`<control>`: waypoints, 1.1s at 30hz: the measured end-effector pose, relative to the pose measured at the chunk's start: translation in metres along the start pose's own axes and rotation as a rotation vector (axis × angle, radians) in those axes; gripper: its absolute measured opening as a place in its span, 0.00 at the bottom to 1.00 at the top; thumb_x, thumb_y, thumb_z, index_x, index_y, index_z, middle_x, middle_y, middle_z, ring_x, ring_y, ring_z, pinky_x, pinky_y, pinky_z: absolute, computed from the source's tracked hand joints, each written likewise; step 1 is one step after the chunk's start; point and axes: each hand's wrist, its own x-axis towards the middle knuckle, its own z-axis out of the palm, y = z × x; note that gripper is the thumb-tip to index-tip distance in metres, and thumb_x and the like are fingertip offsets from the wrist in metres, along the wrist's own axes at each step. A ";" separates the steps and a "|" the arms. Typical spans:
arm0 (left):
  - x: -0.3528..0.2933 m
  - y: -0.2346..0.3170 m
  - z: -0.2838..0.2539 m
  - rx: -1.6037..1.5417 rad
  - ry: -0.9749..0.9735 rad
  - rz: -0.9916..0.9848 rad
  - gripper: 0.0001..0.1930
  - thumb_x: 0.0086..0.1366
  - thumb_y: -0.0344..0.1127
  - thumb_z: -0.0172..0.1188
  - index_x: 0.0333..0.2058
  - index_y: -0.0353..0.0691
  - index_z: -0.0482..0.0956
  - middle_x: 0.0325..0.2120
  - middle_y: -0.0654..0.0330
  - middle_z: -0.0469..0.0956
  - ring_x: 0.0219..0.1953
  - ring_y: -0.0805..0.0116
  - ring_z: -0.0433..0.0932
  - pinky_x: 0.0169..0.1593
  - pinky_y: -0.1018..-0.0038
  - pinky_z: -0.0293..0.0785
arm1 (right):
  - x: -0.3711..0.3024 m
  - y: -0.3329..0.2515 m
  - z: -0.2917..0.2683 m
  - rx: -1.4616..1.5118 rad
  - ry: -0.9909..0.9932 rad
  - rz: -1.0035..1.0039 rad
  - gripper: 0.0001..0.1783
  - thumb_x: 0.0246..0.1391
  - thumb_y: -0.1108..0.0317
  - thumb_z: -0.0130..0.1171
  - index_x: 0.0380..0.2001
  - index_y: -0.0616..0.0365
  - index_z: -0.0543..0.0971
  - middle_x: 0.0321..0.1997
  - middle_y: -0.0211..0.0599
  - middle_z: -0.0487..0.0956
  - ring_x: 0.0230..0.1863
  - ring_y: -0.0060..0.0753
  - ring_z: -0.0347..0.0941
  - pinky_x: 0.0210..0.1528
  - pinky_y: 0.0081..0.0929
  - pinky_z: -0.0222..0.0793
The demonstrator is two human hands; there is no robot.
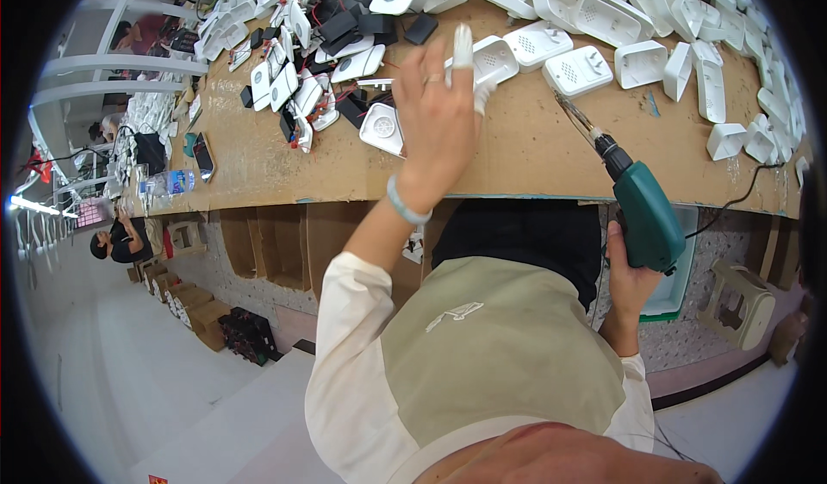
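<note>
My left hand (437,118) reaches over the cardboard-covered bench with its fingers stretched out and holds nothing that I can see. White covers sit on its index finger and thumb. Just beyond the thumb is a white plastic housing (497,60); to the left of the palm lies a white shell with a round speaker grille (382,129). My right hand (633,281) grips a green corded power screwdriver (648,217) at the bench's near edge. Its bit points up and left, close to a white housing with plug prongs (577,72).
Loose white shells (603,18) pile up at the back and right. Wired parts with black blocks (340,27) heap at back left. A phone (203,156) and a plastic bottle (168,182) lie at the left. A stool (736,305) stands lower right; another person (127,238) is far left.
</note>
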 end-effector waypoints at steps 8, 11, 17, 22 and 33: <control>-0.019 -0.003 0.023 -0.212 -0.257 0.153 0.23 0.52 0.21 0.54 0.49 0.29 0.77 0.43 0.48 0.75 0.46 0.51 0.73 0.49 0.59 0.71 | 0.000 -0.007 -0.005 0.042 0.096 0.006 0.12 0.53 0.75 0.68 0.41 0.64 0.80 0.37 0.31 0.81 0.37 0.23 0.76 0.43 0.22 0.72; -0.025 0.006 0.020 -0.254 -0.199 0.204 0.25 0.53 0.26 0.63 0.52 0.31 0.76 0.46 0.49 0.75 0.48 0.51 0.72 0.51 0.60 0.70 | 0.005 -0.002 -0.004 0.094 0.060 0.032 0.12 0.53 0.76 0.68 0.42 0.64 0.81 0.37 0.32 0.82 0.33 0.21 0.75 0.38 0.19 0.72; -0.039 -0.013 -0.024 -0.340 0.026 -0.171 0.27 0.57 0.38 0.71 0.51 0.30 0.73 0.42 0.49 0.76 0.42 0.51 0.72 0.49 0.56 0.67 | 0.008 0.003 0.000 0.052 0.095 -0.063 0.12 0.54 0.76 0.68 0.42 0.64 0.81 0.38 0.32 0.82 0.34 0.21 0.76 0.38 0.19 0.73; -0.053 -0.035 -0.006 -0.209 -0.049 -0.174 0.21 0.55 0.31 0.69 0.47 0.33 0.78 0.29 0.57 0.79 0.36 0.56 0.73 0.43 0.62 0.70 | 0.009 0.014 -0.001 -0.022 0.015 -0.134 0.18 0.54 0.80 0.65 0.49 0.64 0.78 0.35 0.31 0.80 0.22 0.14 0.67 0.22 0.14 0.62; -0.059 -0.020 -0.001 -0.129 -0.150 -0.172 0.10 0.59 0.29 0.63 0.40 0.34 0.82 0.36 0.52 0.80 0.40 0.54 0.74 0.44 0.59 0.68 | 0.000 0.016 -0.003 -0.066 0.016 -0.156 0.14 0.54 0.79 0.66 0.44 0.64 0.79 0.30 0.29 0.78 0.23 0.16 0.69 0.24 0.15 0.65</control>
